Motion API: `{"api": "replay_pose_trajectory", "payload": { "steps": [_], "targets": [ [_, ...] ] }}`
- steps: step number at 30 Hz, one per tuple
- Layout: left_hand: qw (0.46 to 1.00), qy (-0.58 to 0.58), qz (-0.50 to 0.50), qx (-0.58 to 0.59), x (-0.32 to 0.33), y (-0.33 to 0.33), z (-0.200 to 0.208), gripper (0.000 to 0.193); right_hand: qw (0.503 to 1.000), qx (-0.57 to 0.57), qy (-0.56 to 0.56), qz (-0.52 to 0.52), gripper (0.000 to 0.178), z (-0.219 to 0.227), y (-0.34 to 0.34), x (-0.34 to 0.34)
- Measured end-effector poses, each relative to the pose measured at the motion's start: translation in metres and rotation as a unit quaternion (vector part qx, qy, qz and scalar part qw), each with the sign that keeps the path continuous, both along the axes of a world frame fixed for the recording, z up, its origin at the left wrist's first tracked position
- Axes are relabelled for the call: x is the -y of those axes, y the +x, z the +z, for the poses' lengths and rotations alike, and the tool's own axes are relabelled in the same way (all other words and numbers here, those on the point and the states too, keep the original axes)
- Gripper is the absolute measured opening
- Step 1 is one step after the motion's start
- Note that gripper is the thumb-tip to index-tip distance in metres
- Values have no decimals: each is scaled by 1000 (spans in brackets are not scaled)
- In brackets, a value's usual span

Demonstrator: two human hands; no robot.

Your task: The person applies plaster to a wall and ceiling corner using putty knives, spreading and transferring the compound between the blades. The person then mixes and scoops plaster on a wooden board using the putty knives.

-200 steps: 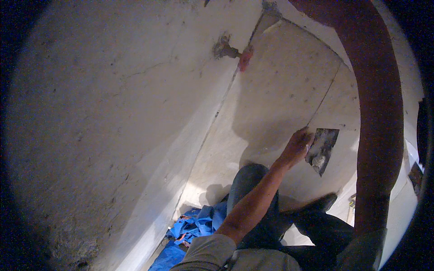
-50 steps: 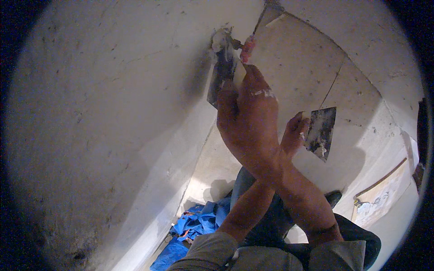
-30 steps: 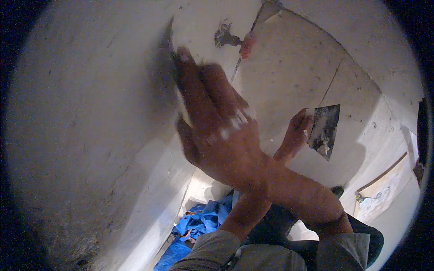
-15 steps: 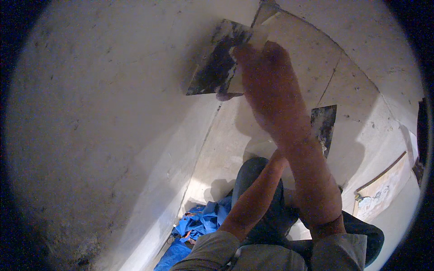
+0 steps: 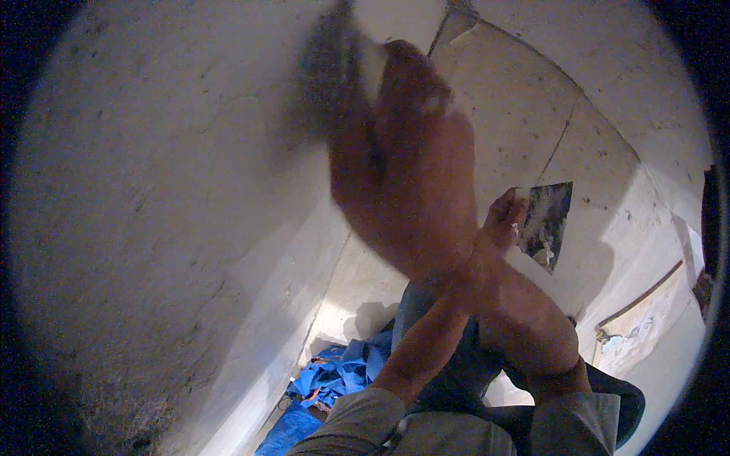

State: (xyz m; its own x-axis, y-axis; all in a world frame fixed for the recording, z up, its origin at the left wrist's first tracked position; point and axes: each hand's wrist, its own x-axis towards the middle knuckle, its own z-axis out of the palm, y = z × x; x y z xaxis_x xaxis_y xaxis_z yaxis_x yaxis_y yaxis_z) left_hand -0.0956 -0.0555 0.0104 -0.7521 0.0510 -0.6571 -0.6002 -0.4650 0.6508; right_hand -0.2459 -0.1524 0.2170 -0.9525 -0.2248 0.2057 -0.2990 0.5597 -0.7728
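— Against the pale, rough plastered wall (image 5: 152,190) we have the right hand (image 5: 414,152) raised, crossed over the left forearm. Can we tell its grip?

— Our fingers curl round something dark and blurred, probably the broad metal plastering blade (image 5: 331,72) laid on the wall near the corner; how tightly, we cannot tell.

— And lower down?

— Our left hand (image 5: 502,220) is closed on the smaller grey-smeared flat metal trowel (image 5: 546,222), held clear of the wall on the right.

— How far along are we?

— We judge midway: the surface looks coated but patchy and speckled, so smoothing remains. Below us lies the crumpled blue plastic sheet (image 5: 334,376) on the floor.
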Motion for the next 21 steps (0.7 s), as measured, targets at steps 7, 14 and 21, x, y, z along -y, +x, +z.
{"api": "replay_pose_trajectory", "payload": {
  "steps": [7, 14, 21],
  "targets": [
    [996, 22, -74, -34, 8, -12, 3, 30, 992, 46, -118, -21, 51, -34, 52, -28],
    [999, -19, -31, -17, 3, -4, -9, 40, 984, 76, -147, -62, 38, -50, 38, -13],
    [997, 68, 25, -32, 3, -11, 12, 15, 993, 60, -89, -39, 48, -59, 40, 1]
  ]
}}
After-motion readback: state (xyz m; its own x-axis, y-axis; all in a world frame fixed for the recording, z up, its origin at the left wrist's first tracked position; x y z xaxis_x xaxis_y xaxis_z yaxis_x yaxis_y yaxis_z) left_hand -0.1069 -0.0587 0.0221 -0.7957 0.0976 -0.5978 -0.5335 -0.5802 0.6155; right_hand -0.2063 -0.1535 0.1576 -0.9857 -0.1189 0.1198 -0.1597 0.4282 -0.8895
